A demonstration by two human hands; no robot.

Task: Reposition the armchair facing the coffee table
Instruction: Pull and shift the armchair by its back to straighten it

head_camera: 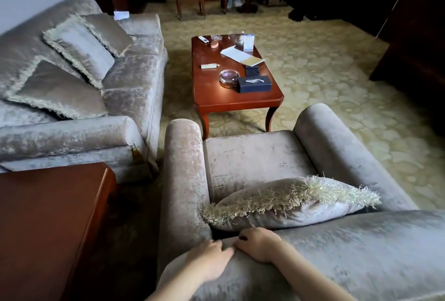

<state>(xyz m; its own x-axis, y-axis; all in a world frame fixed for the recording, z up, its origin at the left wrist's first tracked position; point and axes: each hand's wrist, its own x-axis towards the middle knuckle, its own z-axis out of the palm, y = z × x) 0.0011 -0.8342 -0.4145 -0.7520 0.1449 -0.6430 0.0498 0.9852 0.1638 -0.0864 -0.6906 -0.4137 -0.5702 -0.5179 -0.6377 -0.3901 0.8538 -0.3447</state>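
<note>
A grey velvet armchair (pixel 255 156) fills the lower middle, seen from behind its backrest, its seat front close to the near end of a red-brown coffee table (pixel 216 98). A fringed grey cushion (pixel 289 206) lies on the seat against the backrest. My left hand (pixel 212 259) rests on the top left corner of the backrest, fingers pressing the fabric. My right hand (pixel 257 243) grips the backrest's top edge beside it, fingers curled over the front. The two hands nearly touch.
A grey sofa (pixel 79 84) with cushions stands left, close to the armchair's left arm. A wooden side table (pixel 48 223) sits at lower left. The coffee table carries an ashtray (pixel 229 78), tissue box (pixel 254 84) and papers. A person sits at a far table. Patterned carpet lies to the right.
</note>
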